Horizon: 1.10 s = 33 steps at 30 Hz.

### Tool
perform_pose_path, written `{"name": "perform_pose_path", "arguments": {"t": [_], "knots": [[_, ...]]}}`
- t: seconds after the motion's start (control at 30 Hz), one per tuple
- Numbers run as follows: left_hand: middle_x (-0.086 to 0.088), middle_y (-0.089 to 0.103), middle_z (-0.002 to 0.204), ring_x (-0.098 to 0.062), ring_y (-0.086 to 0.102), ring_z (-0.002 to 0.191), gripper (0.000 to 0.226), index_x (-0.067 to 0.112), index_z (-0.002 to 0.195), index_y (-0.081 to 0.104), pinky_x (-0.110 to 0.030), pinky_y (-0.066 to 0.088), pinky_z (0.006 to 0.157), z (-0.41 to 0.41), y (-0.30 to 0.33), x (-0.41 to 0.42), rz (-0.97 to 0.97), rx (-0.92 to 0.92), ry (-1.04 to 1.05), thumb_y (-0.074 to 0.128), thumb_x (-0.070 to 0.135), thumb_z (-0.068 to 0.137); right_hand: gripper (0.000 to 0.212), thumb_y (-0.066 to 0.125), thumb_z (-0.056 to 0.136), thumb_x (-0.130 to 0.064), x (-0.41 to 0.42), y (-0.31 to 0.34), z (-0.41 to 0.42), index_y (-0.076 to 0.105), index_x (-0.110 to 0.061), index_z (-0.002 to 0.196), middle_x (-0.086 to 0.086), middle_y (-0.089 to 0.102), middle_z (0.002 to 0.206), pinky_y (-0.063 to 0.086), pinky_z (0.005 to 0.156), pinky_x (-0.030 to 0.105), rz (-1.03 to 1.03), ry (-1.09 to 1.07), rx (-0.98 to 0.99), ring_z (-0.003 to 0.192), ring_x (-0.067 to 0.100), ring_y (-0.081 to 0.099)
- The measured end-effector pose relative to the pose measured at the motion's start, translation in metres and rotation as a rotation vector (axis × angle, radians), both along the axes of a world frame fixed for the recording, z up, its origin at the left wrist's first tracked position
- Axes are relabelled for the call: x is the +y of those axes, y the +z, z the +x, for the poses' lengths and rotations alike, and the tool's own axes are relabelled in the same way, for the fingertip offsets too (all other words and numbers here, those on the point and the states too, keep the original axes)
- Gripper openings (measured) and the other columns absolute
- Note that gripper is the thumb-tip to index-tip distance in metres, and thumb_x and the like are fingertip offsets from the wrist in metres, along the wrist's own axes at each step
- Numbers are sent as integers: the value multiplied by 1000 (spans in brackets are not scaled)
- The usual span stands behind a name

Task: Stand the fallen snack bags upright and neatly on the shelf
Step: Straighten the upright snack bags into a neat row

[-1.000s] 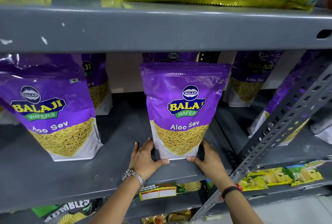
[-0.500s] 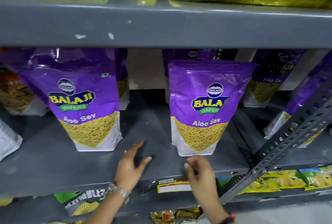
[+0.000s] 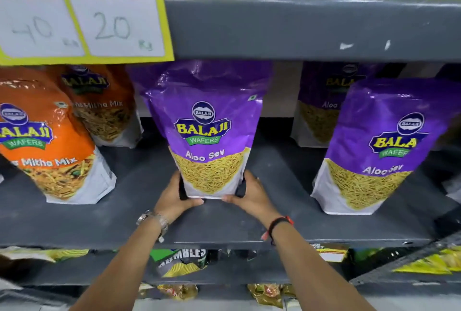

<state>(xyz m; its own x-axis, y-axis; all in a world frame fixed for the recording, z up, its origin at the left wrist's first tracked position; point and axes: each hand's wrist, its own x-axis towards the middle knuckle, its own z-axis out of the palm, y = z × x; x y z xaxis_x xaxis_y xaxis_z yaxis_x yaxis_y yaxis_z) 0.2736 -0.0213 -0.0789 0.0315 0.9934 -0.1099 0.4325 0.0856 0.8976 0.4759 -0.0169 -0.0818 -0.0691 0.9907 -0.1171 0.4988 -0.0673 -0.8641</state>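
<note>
From the head camera, a purple Balaji Aloo Sev bag (image 3: 208, 133) stands upright near the middle of the grey metal shelf (image 3: 224, 223), its base resting on the shelf surface. The left hand (image 3: 174, 196) clasps the bag's lower left corner, thumb along the bottom edge, and the right hand (image 3: 250, 194) clasps the lower right corner the same way, so both hands grip the bag at its base. A metal watch (image 3: 156, 222) sits on the left wrist and a black-and-red band (image 3: 279, 226) on the right. A second Aloo Sev bag (image 3: 381, 151) stands upright to the right, well apart from the held one. To the left an orange Mitha Mix bag (image 3: 47, 141) leans back. Overhead on the left hangs a yellow price tag (image 3: 82, 16) marked 40 and 20.
</note>
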Motion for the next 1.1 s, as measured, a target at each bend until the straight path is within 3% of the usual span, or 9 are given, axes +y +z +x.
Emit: {"name": "perform_pose_path", "arguments": {"t": [0.1,0.23,0.4,0.53,0.77,0.97,1.1], "knots": [[-9,56,120,-26,51,114,92,16,117,41,-40,41,96,3,-2,0,-7,10,61,69,49,35,70,79,61,-32,-6,1,1,44,-21,121,4,53,129,39,99,38,-3,-10,2,122,26,41],[-3,55,110,-22,52,107,79,25,103,38,-37,43,90,5,-5,-12,-11,15,40,69,49,35,69,79,64,-23,-18,0,8,43,-20,124,5,52,129,38,95,31,-7,-10,-8,121,23,44],[3,50,110,-15,47,105,74,21,109,38,-27,35,82,12,0,-24,34,36,6,76,33,46,72,78,62,-32,-33,-5,10,42,-26,123,5,55,125,41,93,34,60,-10,-51,118,23,45],[-8,55,120,-25,50,113,71,10,120,39,-27,36,83,14,1,-25,81,103,25,78,10,61,71,78,63,-34,-40,-5,8,42,-25,123,5,57,121,43,92,36,139,-56,-124,114,23,49],[-14,60,120,-31,54,111,63,6,115,45,-29,39,82,13,2,-27,97,167,54,78,11,62,64,77,64,-32,-40,-6,8,47,-22,120,5,61,117,44,93,36,180,-69,-145,111,25,52],[-12,60,120,-23,53,107,63,7,115,45,-24,35,80,13,3,-28,89,145,40,78,9,62,62,78,62,-33,-40,-9,9,50,-21,116,6,63,115,46,92,37,201,-61,-151,108,25,54],[-10,60,119,-26,53,110,64,8,116,45,-23,35,80,12,1,-28,116,140,37,78,11,62,60,79,61,-33,-40,-10,9,51,-19,113,6,64,113,45,94,38,215,-62,-162,107,26,54]]}}
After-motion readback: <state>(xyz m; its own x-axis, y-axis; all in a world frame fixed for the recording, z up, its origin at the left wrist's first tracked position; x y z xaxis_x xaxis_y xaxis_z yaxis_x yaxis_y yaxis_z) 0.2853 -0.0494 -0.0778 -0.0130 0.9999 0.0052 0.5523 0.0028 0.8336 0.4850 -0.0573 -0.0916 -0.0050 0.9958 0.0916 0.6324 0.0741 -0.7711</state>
